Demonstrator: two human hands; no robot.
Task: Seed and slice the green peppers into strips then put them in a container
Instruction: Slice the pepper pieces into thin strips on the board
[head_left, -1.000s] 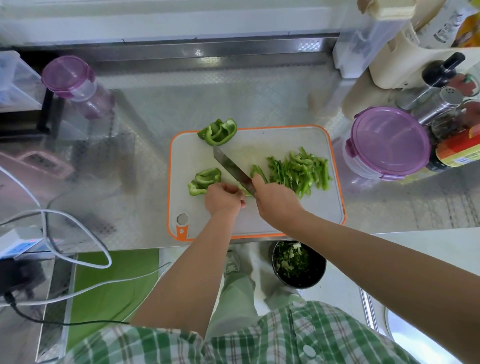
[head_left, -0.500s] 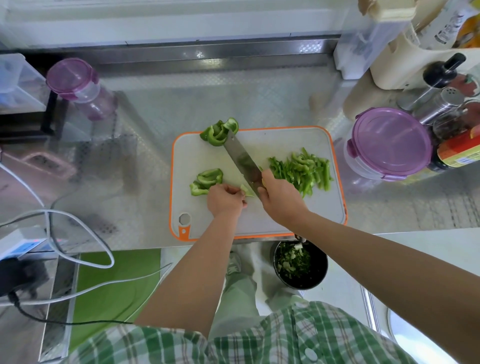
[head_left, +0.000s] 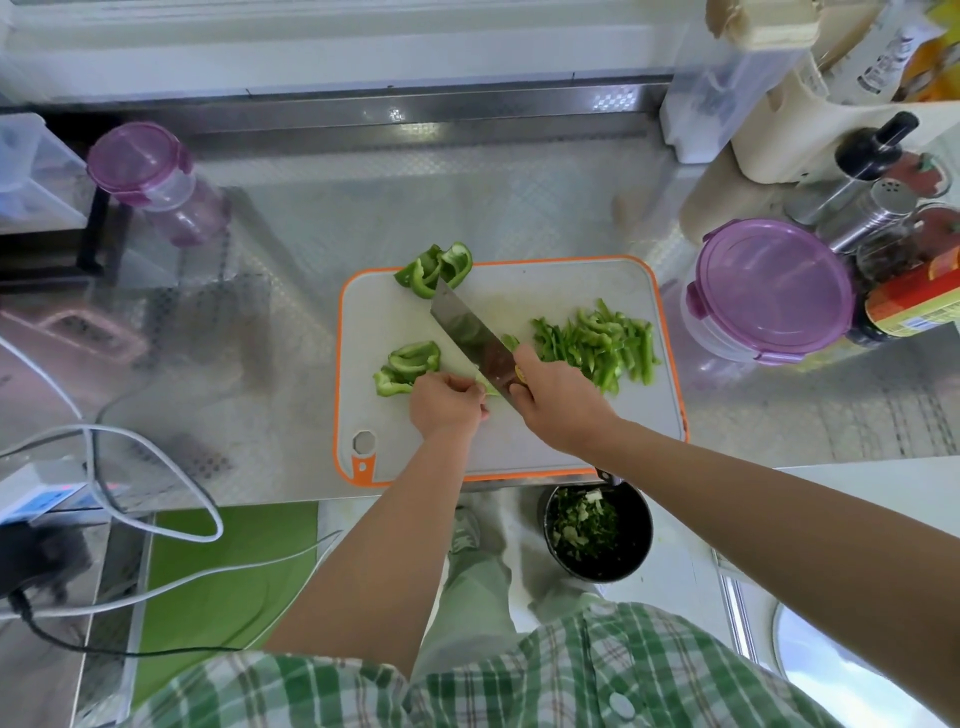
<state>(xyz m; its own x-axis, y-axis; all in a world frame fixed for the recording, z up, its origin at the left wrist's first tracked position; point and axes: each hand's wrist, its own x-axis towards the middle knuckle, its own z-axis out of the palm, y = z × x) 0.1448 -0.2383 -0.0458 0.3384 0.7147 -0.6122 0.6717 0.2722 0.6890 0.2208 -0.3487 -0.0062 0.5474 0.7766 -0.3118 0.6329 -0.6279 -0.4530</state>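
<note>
1. Your left hand (head_left: 447, 402) has its fingers curled down on a small pepper piece (head_left: 485, 388), pinning it to the cutting board (head_left: 571, 283). The fingertips are just beside the knife (head_left: 470, 332). If a knuckle uncurls, the edge is likely to meet skin.
2. Most of that piece is hidden under your hand, so little seems left to grip. A short, glossy scrap may skid as the blade presses, and your fingers would follow it.
3. The knife tip reaches as far as the far pepper chunks (head_left: 434, 270), which overhang the board's rim. A careless rock or sweep of the blade could push them onto the counter.
4. The lidded container (head_left: 774, 288) stands off the board's right side with its purple lid on. The cut strips (head_left: 597, 343) have nowhere to go until you open it.
5. Your right hand (head_left: 558, 402) is wrapped tight round the knife handle, with the thumb up at the blade's heel. Any wet grip there risks a twist.
6. More uncut pepper halves (head_left: 408, 366) lie touching your left hand's far side, so the slicing is only partly done.
</note>
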